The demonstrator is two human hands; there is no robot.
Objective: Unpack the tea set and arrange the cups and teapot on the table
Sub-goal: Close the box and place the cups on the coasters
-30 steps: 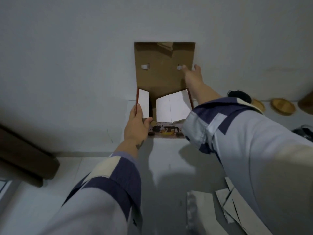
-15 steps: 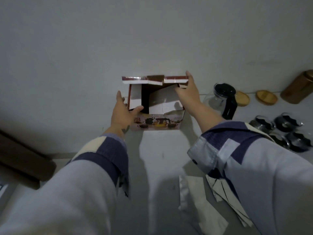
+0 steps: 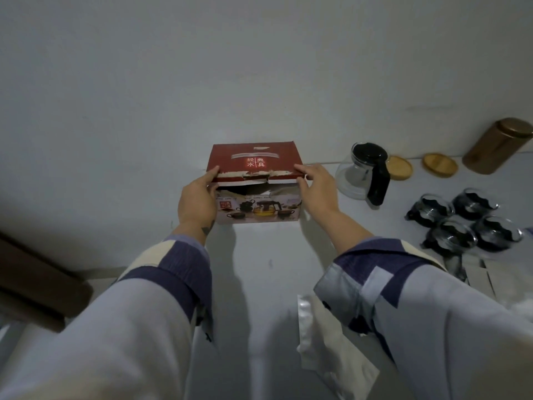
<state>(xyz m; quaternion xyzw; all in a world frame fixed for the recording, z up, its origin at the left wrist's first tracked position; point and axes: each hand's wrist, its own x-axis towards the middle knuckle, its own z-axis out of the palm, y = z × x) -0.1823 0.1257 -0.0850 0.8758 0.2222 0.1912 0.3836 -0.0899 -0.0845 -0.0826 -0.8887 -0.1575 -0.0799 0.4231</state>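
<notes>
Fingers of left hand (image 3: 197, 202) & right hand (image 3: 315, 186) curled, pressing box (image 3: 255, 166) lid down. Box at white table (image 3: 271, 264) back edge, against wall (image 3: 230, 67); teapot (image 3: 364, 171), cups (image 3: 464, 222) to its right.

- Both my arms reach forward, sleeves pushed back off the wrists.
- My left hand (image 3: 197, 202) is upright, palm facing right, thumb up at the top and fingers (image 3: 212, 172) curled over an edge.
- My right hand (image 3: 317, 187) mirrors it, palm facing left, fingers (image 3: 301, 168) hooked over the same edge.
- A small dark mark shows on my left wrist.
</notes>
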